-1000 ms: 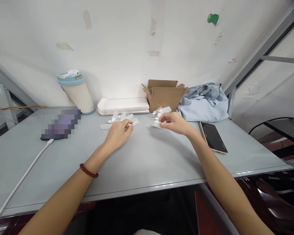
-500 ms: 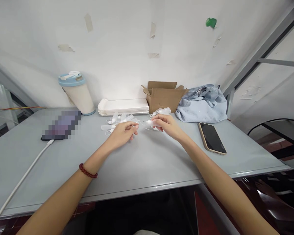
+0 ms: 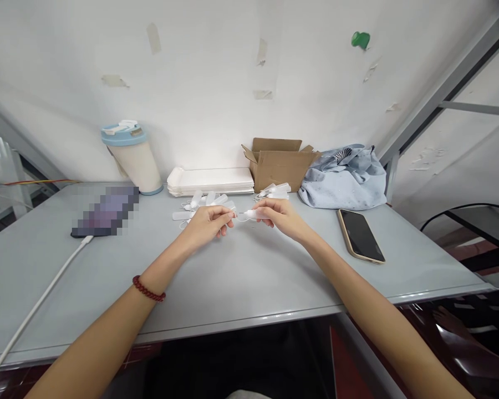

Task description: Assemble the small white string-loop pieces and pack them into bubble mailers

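Over the middle of the table, my right hand (image 3: 279,213) grips a small white needle-tip bottle (image 3: 250,214), its thin tip pointing left. Facing it, my left hand (image 3: 212,223) is pinched around a tiny cap-like piece (image 3: 234,214), mostly hidden by the fingertips. The needle reaches close to those fingertips; whether it touches is too small to tell. A thin white strap loops below, between the hands. Several similar bottles (image 3: 182,215) lie behind and left of my left hand. A further small pile of bottles (image 3: 278,191) rests behind my right hand.
Along the wall stand a cream tumbler (image 3: 135,166), a stack of white flat boxes (image 3: 212,180), an open cardboard box (image 3: 285,169) and a bundled blue cloth (image 3: 343,180). A phone (image 3: 361,235) lies right; another device (image 3: 108,210) with a white cable (image 3: 41,307) lies left.
My right hand has shifted slightly left with the bottle, bringing the needle up to my left fingertips. My left hand has barely moved.
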Tool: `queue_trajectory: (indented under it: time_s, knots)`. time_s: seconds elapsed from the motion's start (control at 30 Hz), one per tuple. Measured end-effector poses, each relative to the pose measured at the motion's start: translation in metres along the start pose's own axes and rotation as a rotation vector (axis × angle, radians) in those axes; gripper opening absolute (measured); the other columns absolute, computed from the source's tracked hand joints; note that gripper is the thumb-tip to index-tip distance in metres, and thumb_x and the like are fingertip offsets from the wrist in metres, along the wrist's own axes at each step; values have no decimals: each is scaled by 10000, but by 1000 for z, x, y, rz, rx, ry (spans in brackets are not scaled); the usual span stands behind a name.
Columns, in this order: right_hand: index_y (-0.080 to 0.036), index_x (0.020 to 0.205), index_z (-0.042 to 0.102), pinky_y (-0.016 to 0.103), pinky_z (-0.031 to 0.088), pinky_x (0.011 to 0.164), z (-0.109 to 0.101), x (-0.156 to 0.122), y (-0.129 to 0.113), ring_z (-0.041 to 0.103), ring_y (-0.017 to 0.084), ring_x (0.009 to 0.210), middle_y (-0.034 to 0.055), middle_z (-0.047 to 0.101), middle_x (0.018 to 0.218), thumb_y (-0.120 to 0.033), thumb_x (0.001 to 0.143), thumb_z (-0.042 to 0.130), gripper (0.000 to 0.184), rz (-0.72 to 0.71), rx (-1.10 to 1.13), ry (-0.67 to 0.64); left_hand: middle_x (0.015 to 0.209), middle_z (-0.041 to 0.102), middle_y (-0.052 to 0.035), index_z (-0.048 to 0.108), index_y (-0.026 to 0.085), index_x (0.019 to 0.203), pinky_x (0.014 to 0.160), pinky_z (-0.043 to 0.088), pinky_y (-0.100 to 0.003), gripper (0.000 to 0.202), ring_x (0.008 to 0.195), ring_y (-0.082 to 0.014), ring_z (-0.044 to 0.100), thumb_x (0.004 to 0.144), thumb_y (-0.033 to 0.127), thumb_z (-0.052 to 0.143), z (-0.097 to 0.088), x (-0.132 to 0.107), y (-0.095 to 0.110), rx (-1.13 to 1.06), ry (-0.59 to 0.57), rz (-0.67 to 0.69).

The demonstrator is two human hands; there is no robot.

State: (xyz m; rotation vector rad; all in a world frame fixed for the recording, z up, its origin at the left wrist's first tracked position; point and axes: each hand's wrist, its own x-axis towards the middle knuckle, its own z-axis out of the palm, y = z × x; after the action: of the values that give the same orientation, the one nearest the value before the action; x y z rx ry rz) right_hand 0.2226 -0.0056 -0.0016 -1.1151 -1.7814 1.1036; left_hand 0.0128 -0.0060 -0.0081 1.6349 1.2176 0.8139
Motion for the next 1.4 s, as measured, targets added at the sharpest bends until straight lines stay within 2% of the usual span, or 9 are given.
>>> queue_trajectory:
  time_s: [0.3, 1.0, 1.4]
  knots:
    - [-147, 811, 627, 228, 358, 554, 3, 0, 1, 439, 83, 568, 0, 581, 683, -286, 801, 477, 205, -5, -14, 5, 717, 616, -22, 668, 164, 792, 522, 433, -240, 299, 554, -100, 509, 795, 440, 554, -1, -2, 1, 36, -72, 69]
    - [-153, 800, 619, 225, 342, 556, 3, -1, -1, 427, 86, 564, -12, 551, 669, -277, 817, 443, 215, -3, -50, -6, 712, 621, -34, 681, 166, 819, 511, 439, -251, 325, 551, -114, 513, 789, 459, 543, 0, -3, 1, 59, -77, 96]
    - [-157, 764, 603, 229, 338, 576, 11, -2, -1, 467, 99, 600, -19, 549, 665, -239, 800, 451, 176, -41, -185, 39, 692, 629, -34, 693, 159, 779, 506, 430, -246, 324, 540, -115, 513, 773, 454, 560, 3, -4, -1, 84, -83, 80]
